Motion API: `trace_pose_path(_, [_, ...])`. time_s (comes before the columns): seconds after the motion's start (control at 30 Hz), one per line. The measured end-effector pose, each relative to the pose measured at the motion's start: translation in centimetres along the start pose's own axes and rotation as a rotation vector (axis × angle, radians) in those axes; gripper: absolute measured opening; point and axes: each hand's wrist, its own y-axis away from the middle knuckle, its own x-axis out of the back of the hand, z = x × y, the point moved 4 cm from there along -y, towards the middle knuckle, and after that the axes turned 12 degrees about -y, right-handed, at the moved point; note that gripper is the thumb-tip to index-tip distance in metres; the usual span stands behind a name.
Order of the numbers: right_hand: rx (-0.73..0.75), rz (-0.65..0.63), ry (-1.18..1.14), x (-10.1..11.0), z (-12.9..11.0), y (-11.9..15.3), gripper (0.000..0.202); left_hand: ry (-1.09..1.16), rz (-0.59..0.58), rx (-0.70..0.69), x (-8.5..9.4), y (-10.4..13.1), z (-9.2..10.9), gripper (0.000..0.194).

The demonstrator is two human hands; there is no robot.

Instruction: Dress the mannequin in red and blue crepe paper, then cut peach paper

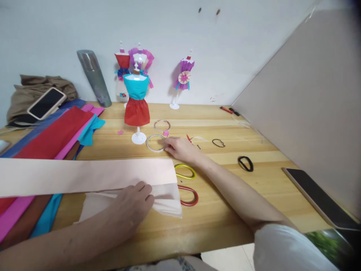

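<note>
My right hand (180,148) reaches to the middle of the table, its fingers closed on the right edge of a thin whitish ring, apparently a roll of tape (148,146). Closer to me, my left hand (137,201) has its fingers curled down on a sheer white sheet (169,207). Above that sheet lies a long pale pink strip of crepe paper (84,175). Scissors with one yellow handle (194,173) and one red handle (197,197) stick out from under the papers; their blades are hidden. A small dress form (137,113) in turquoise and red stands behind the ring.
Several more dressed forms stand by the wall, one in purple (186,75). Coloured paper sheets (56,131), a phone (46,103) and a spray can (94,77) are left. A second ring (170,126), a black band (246,163) and a dark tablet-like slab (316,199) lie right.
</note>
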Motion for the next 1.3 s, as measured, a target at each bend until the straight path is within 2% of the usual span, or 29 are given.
trace_pose_path(0.17, [-0.026, 0.146, 0.011, 0.7, 2.0, -0.5, 0.038, -0.016, 0.058, -0.003, -0.4, -0.1, 0.1, 0.022])
trace_pose_path(0.4, [0.022, 0.060, 0.130, 0.3, 3.7, -1.1, 0.041, -0.066, 0.182, -0.003, -1.1, 0.0, 0.4, 0.021])
trace_pose_path(0.6, [-0.029, 0.079, 0.065, 2.3, 5.0, -0.5, 0.027, -0.061, 0.226, 0.026, -1.3, 0.1, 0.4, 0.020])
trace_pose_path(0.7, [-0.008, 0.095, 0.007, 2.9, 5.4, -0.7, 0.032, -0.058, 0.227, 0.024, -1.2, 0.1, 0.3, 0.020])
trace_pose_path(0.83, [0.039, 0.009, -0.087, 3.0, 6.3, -0.9, 0.043, -0.063, 0.218, 0.019, -1.1, 0.0, 0.2, 0.020])
trace_pose_path(0.93, [-0.013, -0.053, -0.123, 3.6, 7.7, -0.5, 0.033, -0.073, 0.228, 0.013, -1.1, 0.0, 0.2, 0.019])
trace_pose_path(1.0, [-0.058, -0.042, -0.134, 4.2, 8.1, -0.2, 0.030, -0.079, 0.239, 0.010, -1.1, 0.0, 0.2, 0.020])
trace_pose_path(1.1, [-0.054, -0.053, -0.177, 4.3, 7.2, -0.1, 0.037, -0.077, 0.234, 0.008, -1.2, 0.0, 0.3, 0.021])
trace_pose_path(1.2, [-0.041, -0.165, -0.221, 3.6, 5.7, 0.0, 0.040, -0.072, 0.231, 0.006, -1.2, 0.0, 0.3, 0.021])
trace_pose_path(1.3, [-0.117, -0.282, -0.228, 3.6, 5.7, 0.6, 0.034, -0.075, 0.259, 0.012, -1.3, 0.0, 0.2, 0.021])
